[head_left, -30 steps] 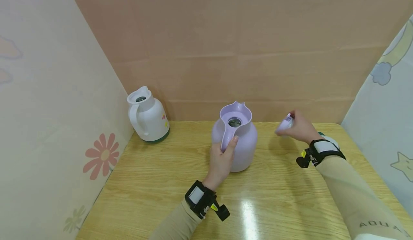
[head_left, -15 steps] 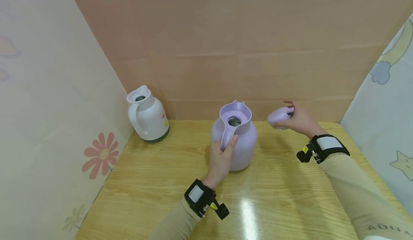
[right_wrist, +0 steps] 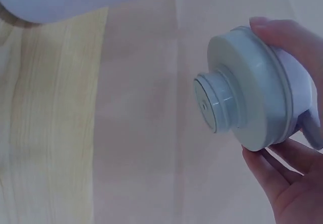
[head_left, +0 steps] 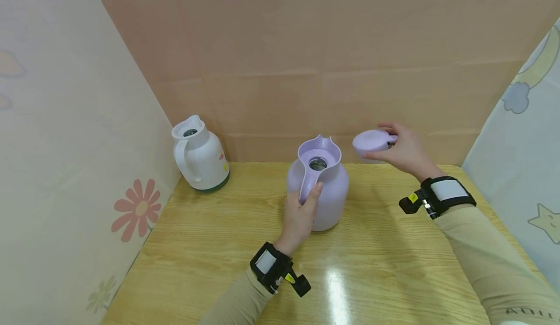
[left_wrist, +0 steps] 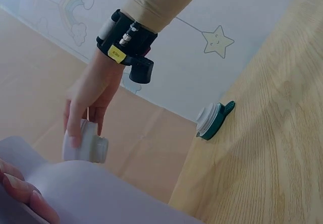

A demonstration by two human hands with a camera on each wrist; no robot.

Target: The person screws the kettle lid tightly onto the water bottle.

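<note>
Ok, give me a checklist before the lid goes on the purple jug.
1. Left hand grips the jug handle: ok.
2. Jug upright on the table: ok.
3. Jug mouth open and unobstructed: ok.
4. Right hand holds the lid firmly: ok.
5. Lid above the mouth: not ok, it is off to the right.
6. Lid plug pointing down: cannot tell.

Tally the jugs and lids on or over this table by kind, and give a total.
Jugs: 2, the purple jug and the white jug.
Lids: 2, the purple lid and the green-and-white lid.
Total: 4.
</note>
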